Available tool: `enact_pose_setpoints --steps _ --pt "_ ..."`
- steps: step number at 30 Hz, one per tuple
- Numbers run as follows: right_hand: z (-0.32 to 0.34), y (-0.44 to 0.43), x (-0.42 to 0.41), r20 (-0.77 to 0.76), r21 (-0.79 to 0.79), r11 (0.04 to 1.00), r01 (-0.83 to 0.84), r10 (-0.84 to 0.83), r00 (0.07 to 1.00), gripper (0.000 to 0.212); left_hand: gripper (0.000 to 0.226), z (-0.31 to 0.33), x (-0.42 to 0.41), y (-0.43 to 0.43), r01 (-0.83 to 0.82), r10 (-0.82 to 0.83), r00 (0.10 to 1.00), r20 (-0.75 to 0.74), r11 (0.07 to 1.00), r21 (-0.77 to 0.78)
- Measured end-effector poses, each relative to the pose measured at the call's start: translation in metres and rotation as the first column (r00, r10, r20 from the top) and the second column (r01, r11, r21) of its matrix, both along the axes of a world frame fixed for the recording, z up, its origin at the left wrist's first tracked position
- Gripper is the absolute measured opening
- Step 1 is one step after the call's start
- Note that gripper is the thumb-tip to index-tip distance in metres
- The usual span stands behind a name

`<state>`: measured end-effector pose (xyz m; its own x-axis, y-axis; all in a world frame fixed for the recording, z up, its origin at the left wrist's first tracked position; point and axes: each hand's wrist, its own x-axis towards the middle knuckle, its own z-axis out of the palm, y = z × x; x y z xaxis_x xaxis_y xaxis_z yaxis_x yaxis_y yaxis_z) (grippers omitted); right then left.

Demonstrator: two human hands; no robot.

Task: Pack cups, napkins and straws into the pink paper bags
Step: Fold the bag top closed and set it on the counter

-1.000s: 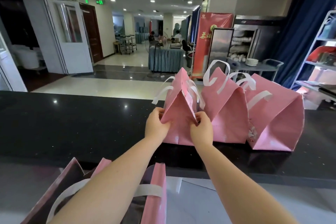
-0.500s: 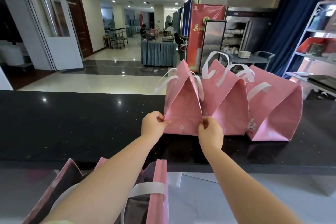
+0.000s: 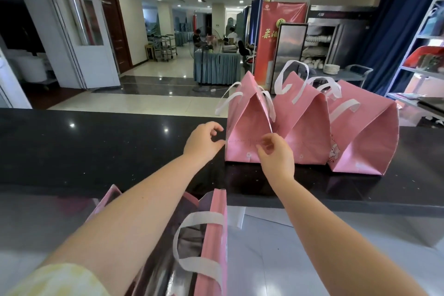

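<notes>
The leftmost pink paper bag [image 3: 249, 120] stands on the black counter [image 3: 96, 149]. The left hand [image 3: 204, 143] is beside its left edge and the right hand [image 3: 275, 156] before its face, both loosely curled and empty. Behind the bag, a red banner [image 3: 283, 17] shows yellow Chinese characters.

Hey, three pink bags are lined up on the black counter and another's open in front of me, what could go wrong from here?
The left bag stands close beside the middle bag and right bag; a nudge from the right hand could topple the row on the counter.
The left bag's loose white handle hangs near the left hand and might snag fingers.
The open bag sits below the left forearm; an arm swing could knock it over.
</notes>
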<state>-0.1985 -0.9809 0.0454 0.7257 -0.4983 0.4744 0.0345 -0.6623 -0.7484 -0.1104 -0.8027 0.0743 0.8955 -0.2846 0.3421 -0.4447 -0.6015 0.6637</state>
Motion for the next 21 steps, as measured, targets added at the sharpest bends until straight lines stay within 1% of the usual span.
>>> enact_pose_setpoints --steps 4,8,11,16,19,21 --pt "0.023 0.039 -0.013 -0.066 -0.149 0.973 -0.178 0.17 0.983 0.025 0.034 0.027 -0.038 0.036 -0.078 0.057 0.99 0.128 0.983 0.169" --pt "0.033 0.08 -0.035 -0.125 -0.25 0.922 -0.296 0.273 0.954 0.031 0.034 0.034 -0.08 0.079 -0.196 0.141 0.965 0.219 0.948 0.252" --pt "0.031 0.108 -0.055 -0.173 -0.291 0.882 -0.371 0.333 0.927 0.034 0.034 0.028 -0.113 0.116 -0.247 0.182 0.954 0.239 0.927 0.281" --pt "0.017 0.151 -0.097 -0.249 -0.294 0.833 -0.468 0.406 0.879 0.036 0.033 0.003 -0.164 0.172 -0.307 0.239 0.943 0.23 0.893 0.329" --pt "0.007 0.176 -0.124 -0.285 -0.285 0.817 -0.501 0.427 0.858 0.038 0.031 -0.012 -0.186 0.201 -0.317 0.265 0.944 0.198 0.896 0.311" --pt "0.0 0.194 -0.141 -0.279 -0.286 0.821 -0.494 0.422 0.863 0.035 0.03 -0.021 -0.197 0.219 -0.31 0.263 0.946 0.189 0.902 0.299"
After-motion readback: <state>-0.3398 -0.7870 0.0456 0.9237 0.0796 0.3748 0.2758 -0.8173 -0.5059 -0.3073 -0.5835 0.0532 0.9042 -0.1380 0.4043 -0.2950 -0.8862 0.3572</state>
